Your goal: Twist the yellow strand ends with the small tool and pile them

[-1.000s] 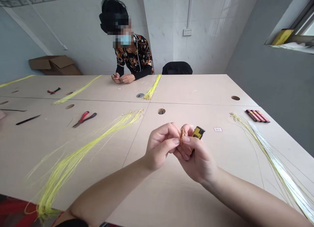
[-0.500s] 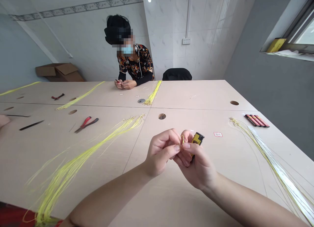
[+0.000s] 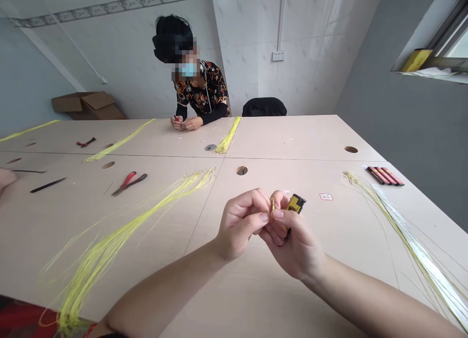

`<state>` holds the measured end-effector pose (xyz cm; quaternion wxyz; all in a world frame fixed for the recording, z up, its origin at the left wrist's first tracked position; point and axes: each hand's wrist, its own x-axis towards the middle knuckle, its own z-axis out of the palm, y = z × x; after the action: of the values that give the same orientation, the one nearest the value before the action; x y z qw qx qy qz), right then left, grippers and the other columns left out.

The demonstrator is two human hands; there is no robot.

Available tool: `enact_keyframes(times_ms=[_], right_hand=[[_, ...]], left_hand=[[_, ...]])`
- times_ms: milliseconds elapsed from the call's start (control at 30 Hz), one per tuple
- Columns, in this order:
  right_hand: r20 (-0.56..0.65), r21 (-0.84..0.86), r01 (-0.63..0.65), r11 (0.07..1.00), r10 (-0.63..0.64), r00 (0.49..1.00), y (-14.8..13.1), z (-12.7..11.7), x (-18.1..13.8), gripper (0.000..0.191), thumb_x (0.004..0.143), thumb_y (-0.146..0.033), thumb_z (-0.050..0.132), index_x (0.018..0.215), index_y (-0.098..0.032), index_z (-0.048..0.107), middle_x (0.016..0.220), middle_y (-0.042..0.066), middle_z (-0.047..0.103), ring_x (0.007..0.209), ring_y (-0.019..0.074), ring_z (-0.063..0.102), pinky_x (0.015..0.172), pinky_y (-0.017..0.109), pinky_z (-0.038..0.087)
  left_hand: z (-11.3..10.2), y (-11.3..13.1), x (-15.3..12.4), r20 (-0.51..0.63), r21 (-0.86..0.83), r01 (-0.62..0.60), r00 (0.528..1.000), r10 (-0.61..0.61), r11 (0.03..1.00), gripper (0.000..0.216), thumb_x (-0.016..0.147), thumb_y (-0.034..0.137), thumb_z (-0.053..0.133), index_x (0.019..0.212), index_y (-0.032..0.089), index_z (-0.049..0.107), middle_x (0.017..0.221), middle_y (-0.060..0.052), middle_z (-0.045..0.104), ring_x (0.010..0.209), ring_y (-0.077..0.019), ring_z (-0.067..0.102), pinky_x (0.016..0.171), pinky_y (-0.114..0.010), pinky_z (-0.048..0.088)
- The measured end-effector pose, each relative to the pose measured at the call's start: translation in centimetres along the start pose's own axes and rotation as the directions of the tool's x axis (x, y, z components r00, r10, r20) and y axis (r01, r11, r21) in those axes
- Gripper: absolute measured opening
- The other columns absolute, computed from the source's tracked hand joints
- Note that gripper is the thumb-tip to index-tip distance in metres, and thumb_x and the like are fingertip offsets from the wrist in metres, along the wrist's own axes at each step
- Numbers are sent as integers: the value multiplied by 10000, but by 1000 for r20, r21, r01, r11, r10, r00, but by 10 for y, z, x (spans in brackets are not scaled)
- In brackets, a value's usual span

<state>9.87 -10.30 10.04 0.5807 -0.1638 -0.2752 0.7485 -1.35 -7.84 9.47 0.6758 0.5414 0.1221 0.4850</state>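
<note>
My left hand (image 3: pixel 243 223) and my right hand (image 3: pixel 292 235) meet above the middle of the table. Between their thumbs and fingertips they pinch a small gold fish hook (image 3: pixel 272 204), its bend showing on top. Whatever line runs from it is hidden by the fingers. My right hand also keeps a yellow and black lighter (image 3: pixel 295 205) tucked in its fingers, black end upward. To the left lies a bundle of yellow fishing line (image 3: pixel 146 216) with gold hooks at its far end. Another bundle of hooked line (image 3: pixel 380 209) lies at the right.
Red-handled pliers (image 3: pixel 128 183) and a black pointed tool (image 3: pixel 48 184) lie on the left. Several red lighters (image 3: pixel 385 176) sit at the right edge, near a small label (image 3: pixel 326 197). Across the table a co-worker (image 3: pixel 201 87) handles something small. Another person's hand (image 3: pixel 6 178) shows far left.
The camera view has shifted slightly. Both hands keep nearly the same pinch on the fish hook, and the lighter stays in my right hand.
</note>
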Motion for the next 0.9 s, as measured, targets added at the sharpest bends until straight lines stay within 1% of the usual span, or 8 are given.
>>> enact_keyframes(times_ms=[100, 300, 433, 600, 700, 900], right_hand=[[9, 15, -3, 1000, 3, 1000, 0, 0, 0, 286, 715, -233, 673, 632, -189, 403, 429, -105, 280, 406, 40, 186, 436, 197, 180], [-3, -5, -6, 1000, 6, 1000, -1, 1, 0, 276, 709, -241, 676, 633, -190, 415, 422, -107, 284, 398, 39, 188, 436, 198, 182], [-8, -5, -7, 1000, 7, 1000, -1, 1, 0, 280, 705, -239, 674, 626, -190, 409, 424, -106, 285, 400, 40, 192, 438, 197, 186], [0, 31, -11, 999, 11, 1000, -1, 1, -1, 239, 710, -208, 659, 634, -187, 434, 428, -103, 280, 408, 39, 193, 444, 189, 196], [8, 43, -10, 999, 10, 1000, -1, 0, -1, 219, 713, -192, 655, 638, -186, 449, 429, -102, 275, 409, 38, 193, 444, 188, 196], [20, 52, -12, 999, 11, 1000, -1, 0, -1, 230, 726, -193, 656, 624, -181, 450, 433, -97, 283, 409, 38, 195, 441, 189, 188]], left_hand=[[0, 0, 0, 6, 6, -16, 1000, 16, 1000, 96, 859, 183, 539, 771, 146, 549, 662, -4, 629, 548, -123, 649, 469, -210, 546], [-2, -2, -1, 17, 12, -42, 999, 42, 999, 78, 862, 169, 530, 796, 141, 558, 719, -19, 637, 568, -134, 652, 488, -246, 569], [-3, -3, -2, 16, 17, -51, 999, 51, 999, 76, 865, 165, 530, 802, 139, 564, 728, -13, 634, 570, -122, 649, 499, -238, 569], [-4, -3, -2, 7, 20, -25, 1000, 24, 999, 87, 861, 179, 543, 787, 135, 557, 725, -6, 625, 579, -116, 646, 493, -224, 560], [-4, -3, -1, 15, 13, -30, 999, 30, 999, 80, 863, 171, 540, 793, 136, 559, 736, -4, 624, 591, -115, 649, 506, -228, 564], [-4, -4, -1, 24, 5, -34, 999, 34, 999, 76, 867, 160, 530, 802, 142, 564, 745, 1, 627, 593, -115, 651, 514, -239, 570]])
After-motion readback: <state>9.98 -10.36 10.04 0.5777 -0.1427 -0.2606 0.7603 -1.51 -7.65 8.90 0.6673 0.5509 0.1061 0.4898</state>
